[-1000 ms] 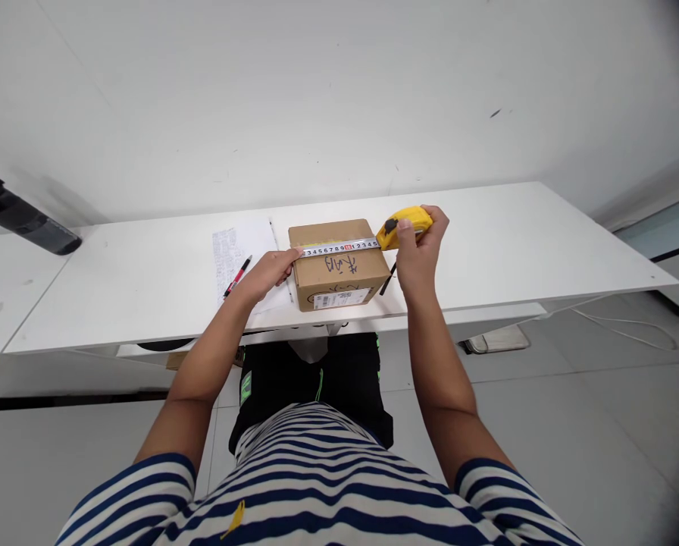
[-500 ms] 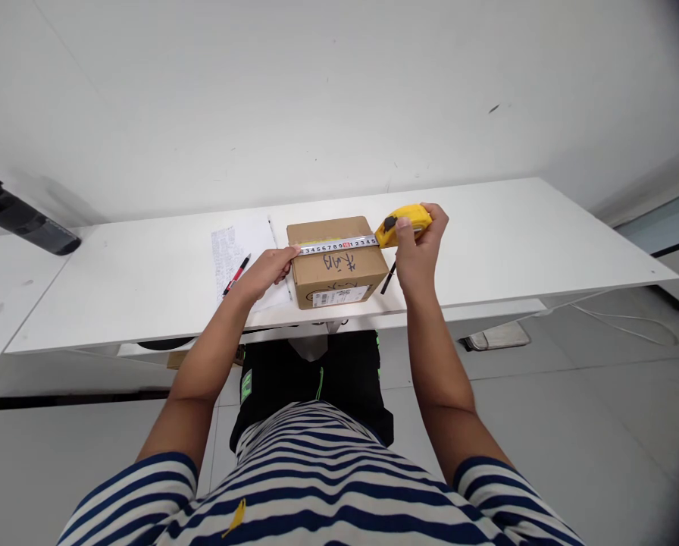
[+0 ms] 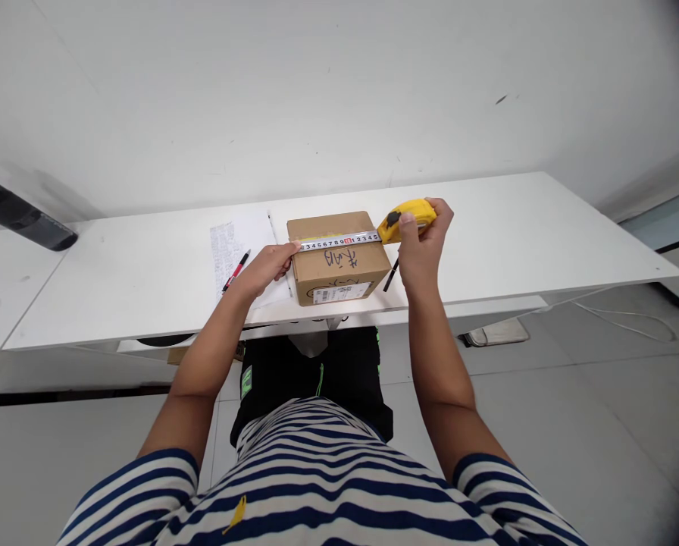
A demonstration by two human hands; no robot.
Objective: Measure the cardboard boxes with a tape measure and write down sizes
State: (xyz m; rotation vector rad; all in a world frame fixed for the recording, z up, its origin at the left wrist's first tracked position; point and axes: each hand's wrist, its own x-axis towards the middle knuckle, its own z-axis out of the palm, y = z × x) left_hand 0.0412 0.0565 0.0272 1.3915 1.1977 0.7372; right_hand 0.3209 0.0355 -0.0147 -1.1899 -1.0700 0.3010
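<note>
A brown cardboard box [image 3: 339, 262] with dark handwriting on top and a white label on its near side rests on the white table [image 3: 504, 243]. Across its top lies the blade [image 3: 339, 241] of a tape measure, pulled out from left to right. My left hand [image 3: 268, 271] pinches the blade's free end at the box's left edge. On the right, my right hand [image 3: 422, 246] is closed round the yellow tape measure case [image 3: 411, 218], thumb by its black button. The case sits just past the box's right edge.
Left of the box lie a handwritten paper sheet [image 3: 226, 243] and a red and black pen [image 3: 236, 270]. A dark pen [image 3: 391, 275] lies right of the box. A dark bottle [image 3: 24, 216] stands at the far left. The wall [image 3: 317, 98] rises behind the table.
The view has shifted slightly. Both hands keep their grip, and the blade stays stretched over the box; the case appears a touch farther right.
</note>
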